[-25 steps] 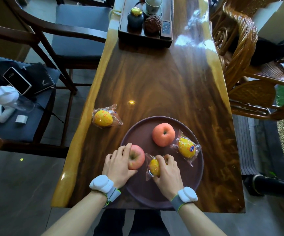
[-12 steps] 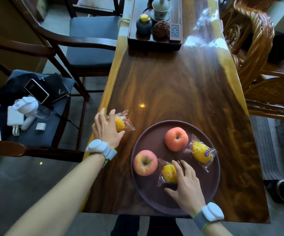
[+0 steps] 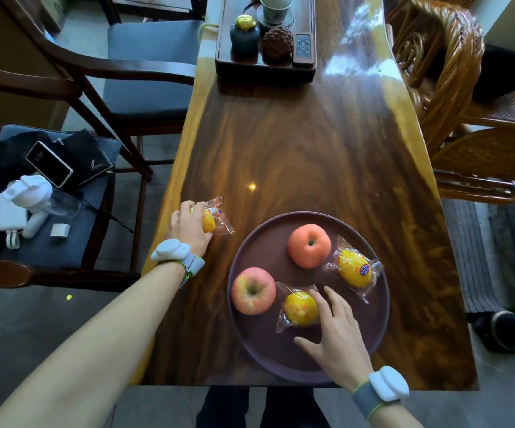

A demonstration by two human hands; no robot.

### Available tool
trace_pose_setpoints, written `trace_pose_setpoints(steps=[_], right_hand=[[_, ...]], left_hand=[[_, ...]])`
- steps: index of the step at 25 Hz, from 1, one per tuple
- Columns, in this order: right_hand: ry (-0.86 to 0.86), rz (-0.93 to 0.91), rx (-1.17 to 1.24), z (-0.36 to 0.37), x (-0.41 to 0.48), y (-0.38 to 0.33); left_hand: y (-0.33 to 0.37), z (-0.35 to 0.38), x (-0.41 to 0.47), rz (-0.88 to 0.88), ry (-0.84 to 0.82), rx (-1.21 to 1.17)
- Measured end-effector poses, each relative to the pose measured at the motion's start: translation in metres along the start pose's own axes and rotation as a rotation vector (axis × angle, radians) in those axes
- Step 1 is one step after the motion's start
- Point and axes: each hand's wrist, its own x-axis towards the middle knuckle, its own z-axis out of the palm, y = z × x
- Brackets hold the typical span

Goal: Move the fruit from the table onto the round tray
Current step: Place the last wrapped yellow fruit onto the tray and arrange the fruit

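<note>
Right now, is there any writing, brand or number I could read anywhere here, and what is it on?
"11:50": seemingly, on the phone screen lying on the chair; small, so uncertain.
Round blue sticker on the wrapped yellow fruit on the round tray: print too small to read.
Logo on the black notebook: too small to read.
Red print on the wrapper in the left hand: blurred.

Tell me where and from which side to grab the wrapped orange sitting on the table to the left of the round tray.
Grip the round body of the wrapped orange, not the loose plastic tail flaring right toward the round tray. Come from above and the left, as the left hand is already cupped there, fingers over the fruit. The crinkly wrapper would probably slip; the firm fruit inside gives a steadier hold.
</note>
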Motion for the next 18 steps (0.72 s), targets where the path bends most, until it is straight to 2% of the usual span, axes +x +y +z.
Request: trace_pose_setpoints(steps=[5,8,13,18], right_hand=[[-0.012,-0.018,-0.016,-0.003,0.001,-0.001],[-0.008,-0.016,-0.01,-0.01,-0.001,-0.002],[0.015,0.044,0.036,-0.018,-0.016,0.006],[0.092,0.128,0.083,-0.021,-0.031,0.027]], left_hand=[[0.002,-0.007,-0.006,0.054,0.021,-0.095],[0.023,-0.022,-0.022,0.156,0.039,-0.155],[0.092,-0.043,-0.063,0.439,-0.01,-0.263],[0.164,-0.02,-0.106,0.724,-0.144,-0.292]])
